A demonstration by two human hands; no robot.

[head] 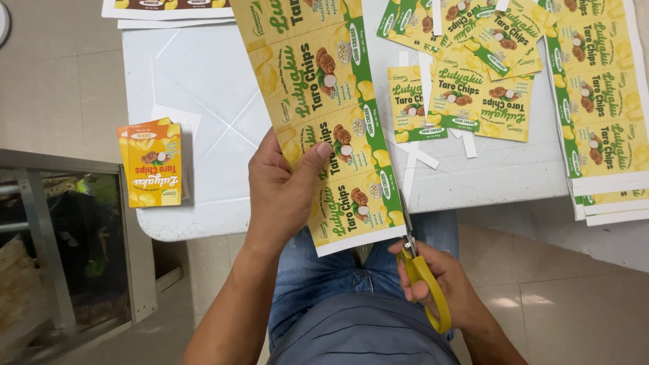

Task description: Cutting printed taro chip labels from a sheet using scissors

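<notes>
Bare forearms, no sleeves showing. Left hand [280, 192] and right hand [443, 284] bare: no gloves, rings or watch. Blue jeans [324, 277], grey shirt [358, 338].

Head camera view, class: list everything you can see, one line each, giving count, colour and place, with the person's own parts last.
Label strip: one, green and yellow, held over the table edge.
Scissors: one pair, yellow handles, at the strip's right edge.
Cut labels: a loose pile, green and yellow, table centre-right.
Label sheets: a stack, green and yellow, table right.
Orange labels: small stack, table left edge.
Paper offcuts: several, white, beside the cut labels.
Table: one, white.
Floor: beige tiles.
Jeans: blue, below the table.
Left hand: grips the strip.
Right hand: holds the scissors.
</notes>
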